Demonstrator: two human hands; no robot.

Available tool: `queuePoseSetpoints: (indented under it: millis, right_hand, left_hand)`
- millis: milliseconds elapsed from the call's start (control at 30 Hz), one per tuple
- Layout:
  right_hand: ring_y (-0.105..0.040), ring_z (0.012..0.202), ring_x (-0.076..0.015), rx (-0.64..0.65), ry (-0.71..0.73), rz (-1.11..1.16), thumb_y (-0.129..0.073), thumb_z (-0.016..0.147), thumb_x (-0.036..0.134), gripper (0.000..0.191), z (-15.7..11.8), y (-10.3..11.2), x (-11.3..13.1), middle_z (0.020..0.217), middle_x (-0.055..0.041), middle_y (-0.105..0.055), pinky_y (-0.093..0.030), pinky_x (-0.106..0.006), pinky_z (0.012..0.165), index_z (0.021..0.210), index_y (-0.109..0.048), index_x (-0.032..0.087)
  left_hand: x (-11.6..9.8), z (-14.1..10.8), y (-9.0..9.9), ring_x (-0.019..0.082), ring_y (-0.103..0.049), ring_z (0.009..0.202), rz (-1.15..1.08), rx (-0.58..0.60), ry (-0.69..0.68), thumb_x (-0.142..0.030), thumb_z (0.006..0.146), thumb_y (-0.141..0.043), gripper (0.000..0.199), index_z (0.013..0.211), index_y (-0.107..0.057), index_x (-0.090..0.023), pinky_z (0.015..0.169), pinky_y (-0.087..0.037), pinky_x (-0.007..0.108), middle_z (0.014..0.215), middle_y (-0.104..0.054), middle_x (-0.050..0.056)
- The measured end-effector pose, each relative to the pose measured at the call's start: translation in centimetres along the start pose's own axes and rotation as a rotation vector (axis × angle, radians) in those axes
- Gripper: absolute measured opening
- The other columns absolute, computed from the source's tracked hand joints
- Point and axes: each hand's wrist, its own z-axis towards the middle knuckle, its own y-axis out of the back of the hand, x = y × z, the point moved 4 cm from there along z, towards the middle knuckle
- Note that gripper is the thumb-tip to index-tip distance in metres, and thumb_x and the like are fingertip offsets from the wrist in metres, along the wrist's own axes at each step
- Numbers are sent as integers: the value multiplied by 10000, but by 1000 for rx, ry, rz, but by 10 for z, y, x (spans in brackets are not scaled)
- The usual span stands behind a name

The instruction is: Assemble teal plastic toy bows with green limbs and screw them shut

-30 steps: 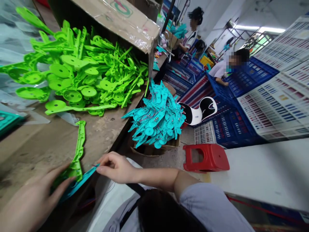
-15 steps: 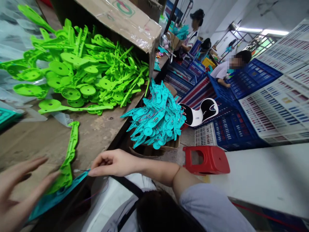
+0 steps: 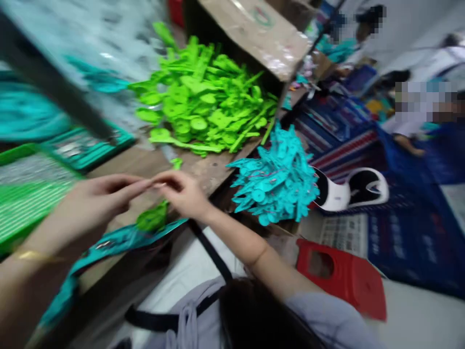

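Left hand [image 3: 109, 196] has moved to the right hand [image 3: 185, 194], fingertips close together.

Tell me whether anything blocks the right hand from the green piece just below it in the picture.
Nothing visible stands between the right hand and the green piece. The left hand is at the right's fingertips, not in between; blur hides finer detail.

We see the left hand [image 3: 96, 201] and the right hand [image 3: 183, 194] with fingers [image 3: 134, 189] together over the tabletop [image 3: 205, 172]; near them lies a long teal part [image 3: 118, 241], and farther, many green parts [image 3: 203, 109].
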Motion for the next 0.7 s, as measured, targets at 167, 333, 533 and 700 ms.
queuePoseSetpoints:
  millis: [167, 333, 533, 700]
  right_hand:
    - [-650, 846, -133, 102, -48, 149, -727, 761, 317, 301, 5, 15, -3, 913, -1, -684, -552, -260, 752, 1036, -642, 232]
    - [-636, 649, -95, -66, -73, 168, -731, 768, 291, 191, 9, 18, -9, 798, 18, -698, -526, -215, 576, 936, -679, 217]
    - [-627, 613, -96, -71, -84, 119, -727, 767, 310, 161, 16, 20, -16, 747, 24, -694, -492, -211, 523, 894, -700, 215]
    - [-596, 646, -98, 25, 12, -84, -695, 787, 329, 126, 24, 28, -11, 769, 23, -667, -486, -230, 588, 846, -689, 218]
  left_hand:
    - [-13, 3, -11, 78, -402, 509, -277, -61, 78, -431, 651, -732, 313, 788, -749, -150, 469, -310, 202, 644, -647, 7]
    - [4, 17, -22, 87, -446, 525, -450, -93, 47, -379, 666, -752, 249, 723, -735, -138, 524, -366, 206, 559, -603, -3]
    - [0, 21, -23, 81, -430, 520, -499, -102, 38, -279, 699, -730, 148, 706, -714, -133, 547, -354, 214, 517, -546, -29]
    - [0, 37, -28, 75, -397, 511, -424, -92, 30, -236, 733, -711, 122, 693, -691, -122, 553, -334, 222, 520, -517, -44]
